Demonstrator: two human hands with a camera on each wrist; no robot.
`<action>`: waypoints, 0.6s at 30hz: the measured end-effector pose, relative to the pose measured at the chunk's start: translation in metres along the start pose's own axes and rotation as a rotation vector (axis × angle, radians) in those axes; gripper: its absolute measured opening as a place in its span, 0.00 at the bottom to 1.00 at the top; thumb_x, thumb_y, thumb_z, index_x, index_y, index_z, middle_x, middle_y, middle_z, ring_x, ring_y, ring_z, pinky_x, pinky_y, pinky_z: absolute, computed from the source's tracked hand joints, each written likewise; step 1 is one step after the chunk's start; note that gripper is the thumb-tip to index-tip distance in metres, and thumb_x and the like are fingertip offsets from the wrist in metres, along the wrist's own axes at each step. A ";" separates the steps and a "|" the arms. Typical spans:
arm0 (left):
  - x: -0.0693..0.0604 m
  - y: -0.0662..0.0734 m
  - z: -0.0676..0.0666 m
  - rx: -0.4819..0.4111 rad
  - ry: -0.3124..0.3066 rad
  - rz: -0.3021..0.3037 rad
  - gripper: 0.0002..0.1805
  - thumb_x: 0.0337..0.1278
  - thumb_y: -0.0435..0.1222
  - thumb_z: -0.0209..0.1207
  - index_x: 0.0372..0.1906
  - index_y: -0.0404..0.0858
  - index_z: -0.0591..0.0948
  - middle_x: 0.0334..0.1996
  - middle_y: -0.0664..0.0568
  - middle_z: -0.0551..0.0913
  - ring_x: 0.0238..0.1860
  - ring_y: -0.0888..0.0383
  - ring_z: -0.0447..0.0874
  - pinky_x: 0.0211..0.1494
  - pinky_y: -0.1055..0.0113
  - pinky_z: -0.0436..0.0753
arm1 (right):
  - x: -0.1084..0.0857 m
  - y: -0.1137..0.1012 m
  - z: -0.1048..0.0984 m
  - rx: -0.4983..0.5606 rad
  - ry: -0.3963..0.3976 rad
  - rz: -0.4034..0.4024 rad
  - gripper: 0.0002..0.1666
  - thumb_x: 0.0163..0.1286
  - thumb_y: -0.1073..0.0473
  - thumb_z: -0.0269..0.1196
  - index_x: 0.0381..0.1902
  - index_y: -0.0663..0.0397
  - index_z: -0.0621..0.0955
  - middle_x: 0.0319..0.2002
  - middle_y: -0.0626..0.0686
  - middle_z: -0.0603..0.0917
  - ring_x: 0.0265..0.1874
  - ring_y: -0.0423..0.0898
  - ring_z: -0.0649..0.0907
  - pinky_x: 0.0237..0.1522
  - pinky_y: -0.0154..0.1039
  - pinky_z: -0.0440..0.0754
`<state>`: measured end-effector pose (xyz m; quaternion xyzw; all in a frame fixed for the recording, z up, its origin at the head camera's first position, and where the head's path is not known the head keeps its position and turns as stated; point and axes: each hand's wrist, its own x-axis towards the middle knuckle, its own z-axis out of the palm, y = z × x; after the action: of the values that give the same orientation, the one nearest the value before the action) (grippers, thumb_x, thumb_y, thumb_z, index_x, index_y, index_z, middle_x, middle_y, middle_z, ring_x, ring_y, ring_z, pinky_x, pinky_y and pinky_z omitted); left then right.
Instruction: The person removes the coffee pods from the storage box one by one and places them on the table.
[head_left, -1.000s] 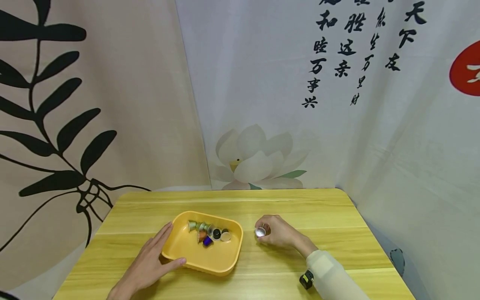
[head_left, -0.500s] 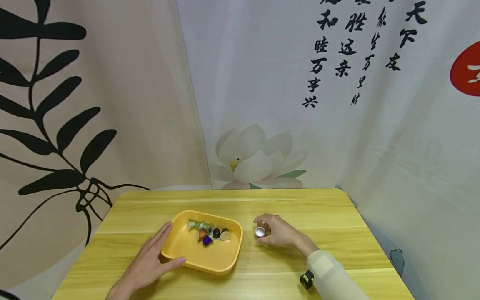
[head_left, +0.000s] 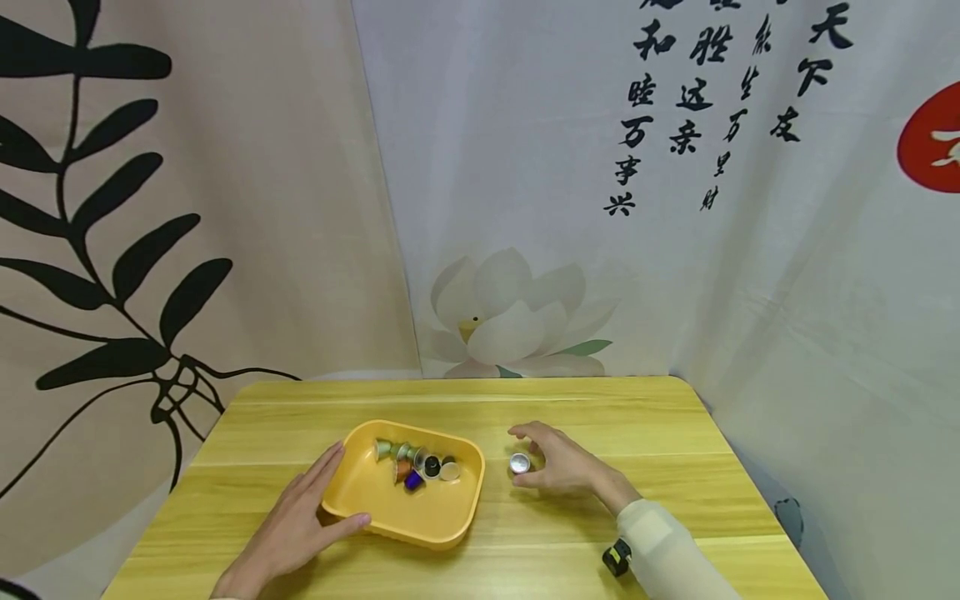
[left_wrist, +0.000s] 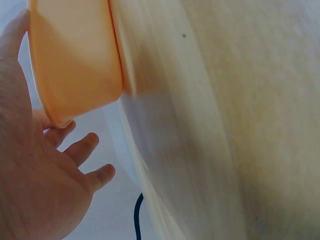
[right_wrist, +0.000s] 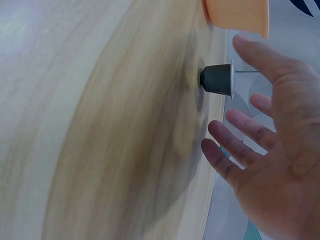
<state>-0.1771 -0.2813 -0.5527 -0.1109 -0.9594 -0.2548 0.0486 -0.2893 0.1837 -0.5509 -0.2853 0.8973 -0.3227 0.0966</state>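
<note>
A dark coffee capsule (right_wrist: 218, 79) with a silver lid stands upright on the table, lid up; in the head view its lid (head_left: 520, 463) faces me. Around it, without touching as far as I can see, my right hand (head_left: 566, 465) spreads its thumb and fingers apart. My left hand (head_left: 288, 521) rests against the left corner of a yellow tray (head_left: 420, 532), its thumb at the near rim and fingers along the left side. Inside the tray lie several coffee capsules, among them a green one (head_left: 383, 449), a brown one (head_left: 402, 472) and a purple one (head_left: 414, 481).
The wooden table (head_left: 600, 417) has a far edge close to a curtain (head_left: 525, 208) printed with a lotus and characters. A black device (head_left: 617, 557) sits at the right wrist. A dark cable (left_wrist: 138, 217) hangs past the table edge.
The right hand has loosened from the capsule; its fingers have moved up and away, leaving the capsule standing on the table. The left hand and tray stay nearly still.
</note>
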 end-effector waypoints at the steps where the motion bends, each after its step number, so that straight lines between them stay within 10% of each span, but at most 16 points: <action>1: 0.000 0.000 0.000 0.000 0.000 0.000 0.64 0.68 0.67 0.72 0.94 0.39 0.55 0.92 0.37 0.57 0.85 0.22 0.64 0.80 0.16 0.65 | 0.000 0.000 0.000 0.001 0.000 -0.002 0.51 0.72 0.42 0.80 0.85 0.50 0.72 0.76 0.59 0.81 0.68 0.57 0.85 0.68 0.60 0.88; 18: 0.000 0.000 -0.001 0.002 -0.002 -0.009 0.65 0.67 0.68 0.72 0.94 0.40 0.55 0.92 0.37 0.57 0.87 0.25 0.64 0.83 0.18 0.62 | -0.004 -0.005 -0.011 -0.003 0.018 0.015 0.47 0.80 0.34 0.70 0.87 0.44 0.70 0.83 0.55 0.75 0.78 0.63 0.80 0.76 0.67 0.83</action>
<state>-0.1772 -0.2817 -0.5516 -0.1068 -0.9602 -0.2539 0.0468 -0.2877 0.1881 -0.5391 -0.2757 0.9008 -0.3231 0.0905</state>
